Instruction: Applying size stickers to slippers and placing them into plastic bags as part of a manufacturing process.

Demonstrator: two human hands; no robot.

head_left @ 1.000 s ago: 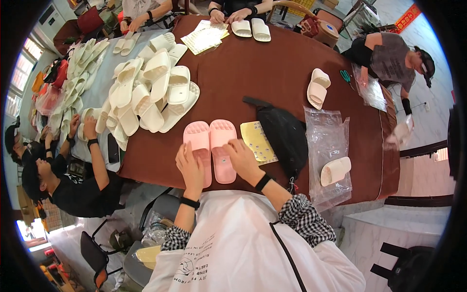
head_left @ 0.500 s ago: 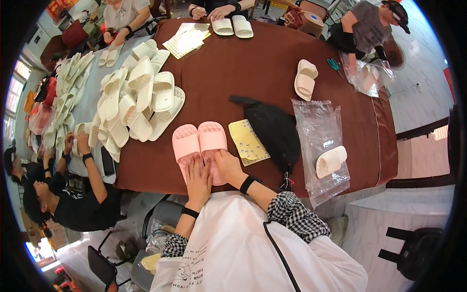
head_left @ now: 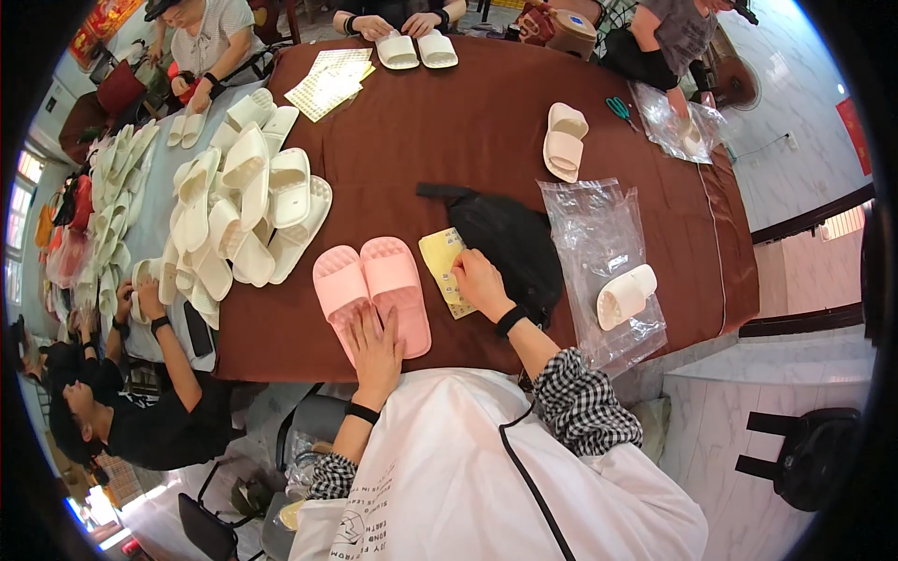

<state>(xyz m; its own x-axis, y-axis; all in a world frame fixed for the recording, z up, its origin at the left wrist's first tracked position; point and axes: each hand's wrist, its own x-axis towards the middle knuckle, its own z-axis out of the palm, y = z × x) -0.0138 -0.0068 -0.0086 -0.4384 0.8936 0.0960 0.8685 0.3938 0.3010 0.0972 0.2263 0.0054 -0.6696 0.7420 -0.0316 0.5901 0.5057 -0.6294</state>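
A pair of pink slippers (head_left: 372, 283) lies side by side on the brown table (head_left: 468, 140) at its near edge. My left hand (head_left: 374, 348) rests flat on the heels of the pink pair, fingers spread. My right hand (head_left: 479, 280) has its fingers on a yellow sheet of stickers (head_left: 441, 262) just right of the slippers. A black pouch (head_left: 510, 238) lies behind that hand.
A heap of cream slippers (head_left: 248, 210) covers the table's left side. Clear plastic bags (head_left: 599, 243) with a cream slipper (head_left: 625, 295) lie at right. Another cream pair (head_left: 564, 142) sits farther back. Other people sit around the table, one close at my left.
My right hand left the pink slippers and moved right onto the yellow sticker sheet. My left hand stays on the slippers' heels.
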